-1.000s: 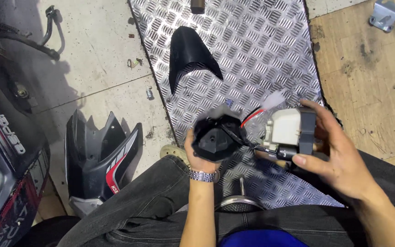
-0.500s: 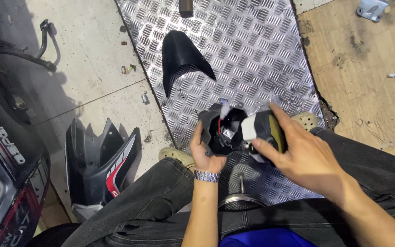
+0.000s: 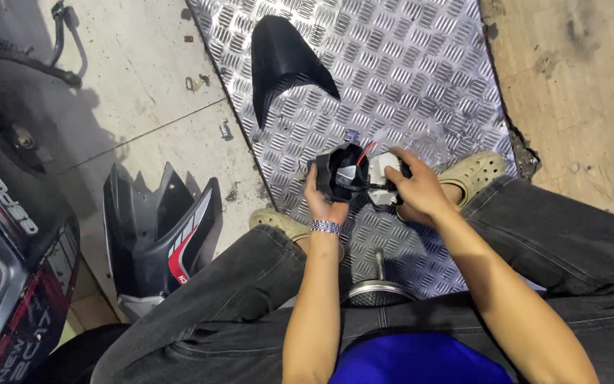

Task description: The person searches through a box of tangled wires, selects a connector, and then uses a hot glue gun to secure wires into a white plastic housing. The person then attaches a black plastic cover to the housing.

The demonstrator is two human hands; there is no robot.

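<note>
Both hands have drawn closer together since a moment ago. His left hand point(image 3: 327, 201) grips a black plastic housing point(image 3: 340, 174) from below, while the right hand point(image 3: 417, 190) is closed over the white part point(image 3: 385, 165) with red wiring on its other side. They hold it just above the metal plate point(image 3: 406, 64), near a black cover point(image 3: 286, 60) lying there. A grey panel point(image 3: 158, 227) sits well left of the plate.

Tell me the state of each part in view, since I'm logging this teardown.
Black-and-white wired part: held off the floor in both hands.
Left hand: gripping its black side.
Right hand: gripping its white side.
Black cover: lying loose on the tread plate.
Grey fairing panel: detached, on the floor.
</note>
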